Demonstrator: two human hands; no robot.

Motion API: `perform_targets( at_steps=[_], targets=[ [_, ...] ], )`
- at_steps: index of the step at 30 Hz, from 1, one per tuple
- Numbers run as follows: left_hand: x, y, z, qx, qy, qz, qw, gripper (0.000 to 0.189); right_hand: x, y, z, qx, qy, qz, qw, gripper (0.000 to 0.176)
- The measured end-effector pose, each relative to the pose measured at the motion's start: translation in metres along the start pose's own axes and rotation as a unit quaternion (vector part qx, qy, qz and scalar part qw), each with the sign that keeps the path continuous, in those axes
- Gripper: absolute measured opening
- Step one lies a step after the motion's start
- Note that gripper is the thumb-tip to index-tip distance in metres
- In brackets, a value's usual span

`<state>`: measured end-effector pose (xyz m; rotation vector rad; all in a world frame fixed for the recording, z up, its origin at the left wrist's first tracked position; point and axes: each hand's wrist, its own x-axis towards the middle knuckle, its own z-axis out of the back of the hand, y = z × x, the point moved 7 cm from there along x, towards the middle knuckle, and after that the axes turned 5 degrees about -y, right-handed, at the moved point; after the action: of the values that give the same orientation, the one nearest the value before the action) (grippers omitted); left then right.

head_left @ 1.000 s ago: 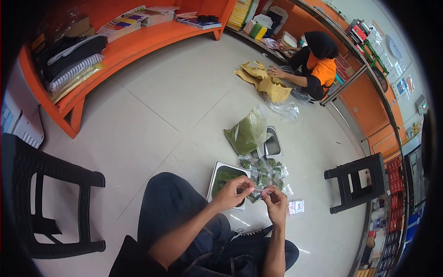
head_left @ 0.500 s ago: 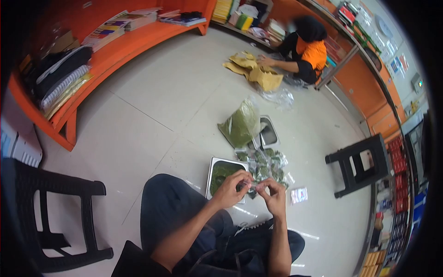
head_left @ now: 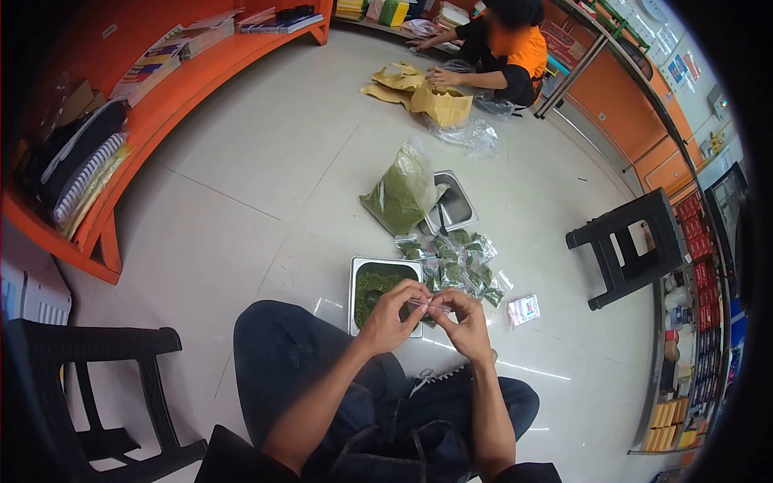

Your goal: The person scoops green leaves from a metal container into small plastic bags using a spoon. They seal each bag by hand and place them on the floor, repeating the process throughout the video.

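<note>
My left hand (head_left: pixel 392 316) and my right hand (head_left: pixel 467 324) meet in front of me, fingers pinched on the top edge of a small clear plastic bag (head_left: pixel 429 305). Most of the bag is hidden by my fingers. Just beyond my left hand is a steel pan (head_left: pixel 352 283) of green crumbled herb (head_left: pixel 375 282), with a dark round scoop (head_left: pixel 372 296) in it. Several small clear bags of green herb (head_left: pixel 455 262) lie in a pile past my hands. Behind the pile stand a large bag of the same herb (head_left: pixel 400 193) and a second steel pan (head_left: pixel 460 205) with a dark-handled utensil.
A pink-and-white packet (head_left: pixel 523 311) lies on the floor at right. Black stools (head_left: pixel 636 245) flank me, one (head_left: pixel 97 342) at left. Farther off, a person in orange (head_left: pixel 523 56) handles torn brown paper (head_left: pixel 439 98). An orange shelf (head_left: pixel 185 105) runs along the left.
The whole view has shifted slightly, so the floor items sit a little higher and to the left. My hands stay together on the small bag. The other person now stretches one arm toward the shelf.
</note>
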<state>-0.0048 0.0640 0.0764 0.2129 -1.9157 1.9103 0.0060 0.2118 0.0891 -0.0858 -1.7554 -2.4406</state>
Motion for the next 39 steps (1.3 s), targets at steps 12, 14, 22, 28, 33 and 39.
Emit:
perform_targets(
  at_steps=[12, 14, 22, 28, 33, 39],
  targets=[
    [0.0, -0.001, 0.004, -0.009, -0.015, 0.011, 1.0, 0.011, -0.001, 0.009, 0.001, -0.043, 0.004, 0.0, 0.999, 0.008],
    [0.0, -0.001, 0.004, -0.017, -0.016, 0.016, 1.0, 0.012, 0.0, 0.009, 0.003, -0.047, -0.003, 0.005, 0.999, 0.007],
    [0.001, 0.006, 0.008, -0.055, -0.012, 0.048, 0.997, 0.012, 0.001, 0.015, 0.0, 0.008, -0.038, 0.004, 0.999, 0.008],
    [0.0, 0.007, 0.004, -0.078, -0.036, 0.057, 0.995, 0.017, 0.001, 0.007, 0.007, -0.028, -0.042, 0.011, 0.999, 0.007],
    [-0.003, 0.01, 0.006, -0.011, -0.017, 0.124, 0.992, 0.017, 0.0, 0.007, 0.009, 0.008, -0.039, -0.02, 0.999, 0.005],
    [0.0, 0.006, 0.014, 0.008, -0.048, 0.08, 0.996, 0.02, 0.005, 0.002, 0.025, 0.037, -0.044, -0.025, 0.998, 0.005]
  ],
)
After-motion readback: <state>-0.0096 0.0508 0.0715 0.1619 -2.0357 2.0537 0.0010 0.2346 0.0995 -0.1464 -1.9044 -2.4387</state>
